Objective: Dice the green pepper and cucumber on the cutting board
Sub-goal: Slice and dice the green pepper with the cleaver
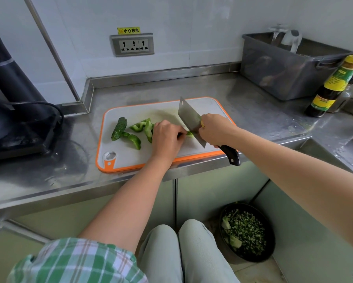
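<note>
The nearest danger is a nicked finger: the cleaver [189,119] stands with its edge on the pepper strip [189,134] just beside the left hand [167,137], whose curled fingertips [181,134] sit almost against the flat of the blade. If the strip slides or the blade tips toward them, it would likely meet skin before pepper. The left fingers are bent close together and press the strip down; most of it is hidden under them, so I cannot tell how much they cover. The right hand [214,129] is wrapped tight round the cleaver where handle meets blade, with the dark handle end jutting toward the person. Beyond the left knuckles lie more pepper pieces [139,126], and further out on that side the cucumber [119,128] — uncut, all on the cutting board [130,158].
</note>
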